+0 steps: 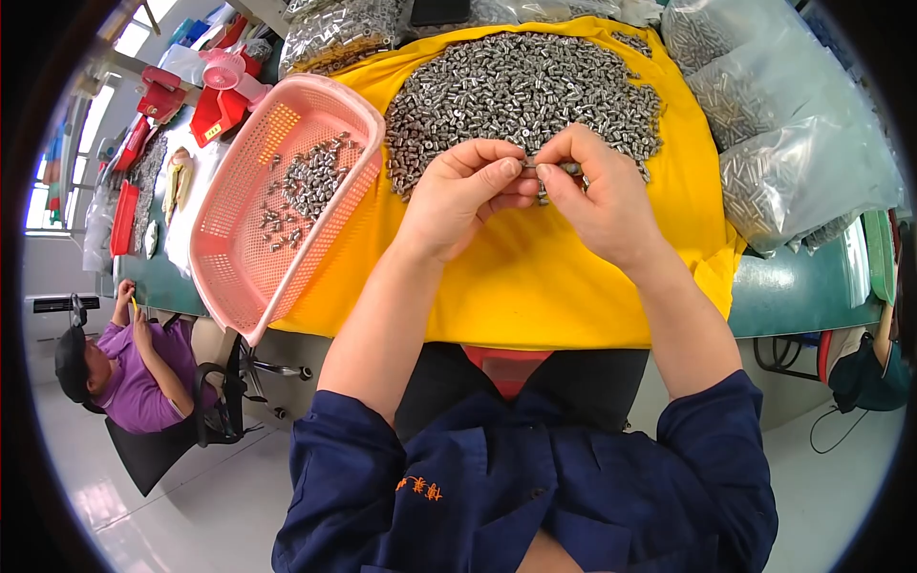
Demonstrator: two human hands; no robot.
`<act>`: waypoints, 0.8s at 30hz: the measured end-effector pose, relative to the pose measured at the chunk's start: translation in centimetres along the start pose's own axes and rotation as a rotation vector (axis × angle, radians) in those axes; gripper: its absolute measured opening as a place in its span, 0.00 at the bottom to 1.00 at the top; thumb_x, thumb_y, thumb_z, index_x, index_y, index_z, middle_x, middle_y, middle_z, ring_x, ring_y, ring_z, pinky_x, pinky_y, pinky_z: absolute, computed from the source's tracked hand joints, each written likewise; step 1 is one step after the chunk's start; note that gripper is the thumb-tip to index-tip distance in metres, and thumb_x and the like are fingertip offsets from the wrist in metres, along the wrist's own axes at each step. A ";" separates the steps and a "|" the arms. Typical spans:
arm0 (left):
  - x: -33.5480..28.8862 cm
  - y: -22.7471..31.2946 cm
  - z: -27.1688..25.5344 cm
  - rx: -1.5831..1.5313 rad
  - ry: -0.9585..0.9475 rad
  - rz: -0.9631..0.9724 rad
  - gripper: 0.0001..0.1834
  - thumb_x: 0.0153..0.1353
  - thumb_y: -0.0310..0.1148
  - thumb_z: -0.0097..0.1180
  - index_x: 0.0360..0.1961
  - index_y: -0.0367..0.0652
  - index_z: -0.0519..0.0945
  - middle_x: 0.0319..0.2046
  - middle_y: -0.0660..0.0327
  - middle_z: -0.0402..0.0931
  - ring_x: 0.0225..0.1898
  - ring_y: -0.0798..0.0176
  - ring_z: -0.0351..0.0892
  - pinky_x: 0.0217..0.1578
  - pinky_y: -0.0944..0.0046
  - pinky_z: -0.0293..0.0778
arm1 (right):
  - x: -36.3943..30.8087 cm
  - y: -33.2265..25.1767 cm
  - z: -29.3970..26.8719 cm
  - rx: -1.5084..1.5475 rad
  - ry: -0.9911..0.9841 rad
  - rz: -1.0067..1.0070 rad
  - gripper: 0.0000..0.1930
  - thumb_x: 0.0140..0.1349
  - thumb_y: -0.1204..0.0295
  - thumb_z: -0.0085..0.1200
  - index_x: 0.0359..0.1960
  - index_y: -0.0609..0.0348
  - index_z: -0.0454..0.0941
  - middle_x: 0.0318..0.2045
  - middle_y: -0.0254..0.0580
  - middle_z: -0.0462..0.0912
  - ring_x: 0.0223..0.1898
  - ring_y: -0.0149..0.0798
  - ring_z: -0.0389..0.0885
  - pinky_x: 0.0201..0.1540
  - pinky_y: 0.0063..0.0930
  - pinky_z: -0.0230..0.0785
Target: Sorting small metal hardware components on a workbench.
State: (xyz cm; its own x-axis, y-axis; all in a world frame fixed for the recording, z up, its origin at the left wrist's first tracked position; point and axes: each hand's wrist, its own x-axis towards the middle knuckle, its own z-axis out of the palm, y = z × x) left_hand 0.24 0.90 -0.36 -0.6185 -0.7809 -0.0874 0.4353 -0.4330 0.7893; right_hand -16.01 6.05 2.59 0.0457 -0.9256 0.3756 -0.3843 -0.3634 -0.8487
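My left hand (475, 191) and my right hand (597, 191) meet at the near edge of a wide heap of small metal cylindrical parts (516, 86). Between the pinched fingertips of both hands sits a small metal part (531, 164), mostly covered by the fingers. A few more metal parts (571, 169) show under the curled fingers of my right hand; whether they are held or lie in the heap, I cannot tell. Beneath the heap a yellow cloth (535, 286) covers the table. To the left stands a pink plastic basket (224, 258) with a smaller batch of the same parts (320, 181).
Clear plastic bags of metal parts (764, 143) lie along the right side, and more bagged parts (339, 38) at the back left. A dark phone (440, 11) rests behind the heap. Red bins (218, 115) stand at far left. A person in purple (153, 372) sits at the left.
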 end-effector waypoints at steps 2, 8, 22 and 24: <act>0.0 -0.1 0.1 0.010 0.005 0.011 0.07 0.57 0.26 0.50 0.37 0.39 0.74 0.31 0.59 0.76 0.33 0.65 0.77 0.36 0.65 0.76 | 0.0 -0.1 0.0 -0.005 -0.007 0.011 0.02 0.53 0.77 0.46 0.28 0.61 0.69 0.22 0.41 0.75 0.24 0.36 0.76 0.27 0.25 0.67; 0.1 -0.6 0.2 0.080 0.054 0.064 0.07 0.57 0.24 0.49 0.37 0.36 0.74 0.31 0.58 0.76 0.32 0.65 0.78 0.35 0.68 0.76 | -0.3 0.4 0.5 -0.183 0.041 -0.112 0.02 0.52 0.76 0.46 0.27 0.60 0.67 0.21 0.45 0.74 0.23 0.46 0.74 0.26 0.33 0.66; -2.6 5.9 -1.3 0.901 0.577 0.900 0.09 0.51 0.17 0.52 0.35 0.36 0.77 0.33 0.59 0.77 0.35 0.68 0.76 0.39 0.73 0.71 | 0.0 1.4 -0.3 0.061 0.185 0.097 0.02 0.54 0.76 0.47 0.29 0.61 0.69 0.19 0.33 0.72 0.19 0.23 0.66 0.21 0.18 0.60; -4.4 8.1 -2.8 1.151 0.719 0.937 0.10 0.52 0.18 0.53 0.36 0.37 0.78 0.33 0.59 0.77 0.35 0.68 0.76 0.39 0.73 0.71 | 0.2 1.0 0.1 0.082 0.161 0.106 0.02 0.55 0.76 0.47 0.28 0.60 0.69 0.19 0.32 0.72 0.19 0.24 0.66 0.21 0.18 0.60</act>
